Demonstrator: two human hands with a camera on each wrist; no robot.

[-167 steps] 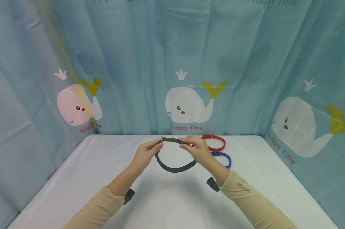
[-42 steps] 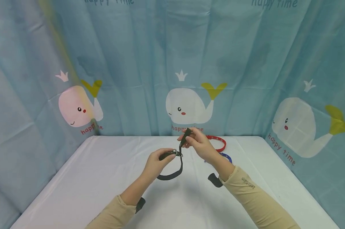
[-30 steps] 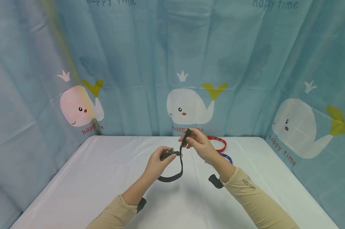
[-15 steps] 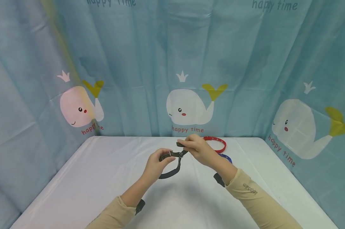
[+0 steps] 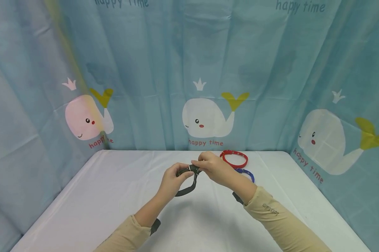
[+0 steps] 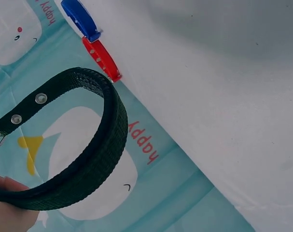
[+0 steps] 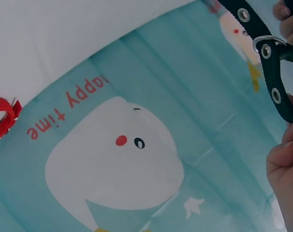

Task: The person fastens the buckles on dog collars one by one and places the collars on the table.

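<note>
A dark green collar (image 5: 185, 190) with metal eyelets hangs in a loop between both hands, held up over the table in the head view. My left hand (image 5: 170, 182) pinches it by the buckle end, thumb below and fingers above. My right hand (image 5: 217, 170) pinches the strap's tip close beside the left fingertips, folded over at the buckle. In the right wrist view the eyeleted strap (image 7: 271, 72) passes through a metal ring, and its tip lies between the right thumb and finger. The left wrist view shows the wide loop (image 6: 118, 130) hanging free.
Behind the right hand, a red collar (image 5: 236, 153) and a blue collar (image 5: 251, 176) lie on the white table (image 5: 114, 196). A blue curtain (image 5: 145, 87) printed with whales rises along the back and sides. Dark wrist-worn pieces (image 5: 155, 226) show under the forearms.
Earlier the hands were farther apart with the loop spread wide. Then the strap's tip stood upright in the right hand; since, that hand has brought it down and left to the buckle.
</note>
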